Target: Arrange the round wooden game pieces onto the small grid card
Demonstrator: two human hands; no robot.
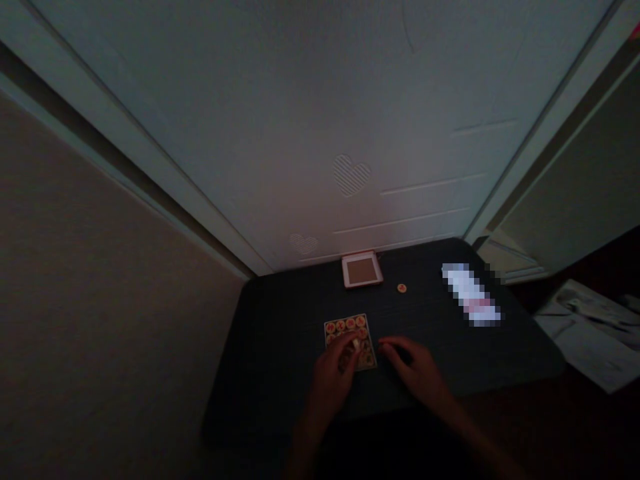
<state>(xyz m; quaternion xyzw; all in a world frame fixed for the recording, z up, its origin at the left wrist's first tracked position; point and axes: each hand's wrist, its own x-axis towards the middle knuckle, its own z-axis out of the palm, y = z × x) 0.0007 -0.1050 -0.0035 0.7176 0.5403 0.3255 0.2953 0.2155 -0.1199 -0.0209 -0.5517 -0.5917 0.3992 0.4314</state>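
Note:
A shallow square box (371,327) holds rows of round wooden Chinese chess pieces (341,326) with red characters on the upper rows. Over the box's lower part, my left hand (334,370) pinches a Chinese chess piece (357,344), tilted on edge between thumb and fingertips. Part of the box is hidden by that hand. Just right of the box is my right hand (417,367), its thumb and index tips brought together; whether anything is between them is too dark to see. One loose chess piece (402,288) lies flat on the table farther back.
The dark table (280,333) has rounded corners and stands against a white door (250,133) with raised hearts. At the table's back edge rests an open box lid (345,275). A blurred-out bright object (470,293) lies at the right. Papers (595,333) are beyond the right edge.

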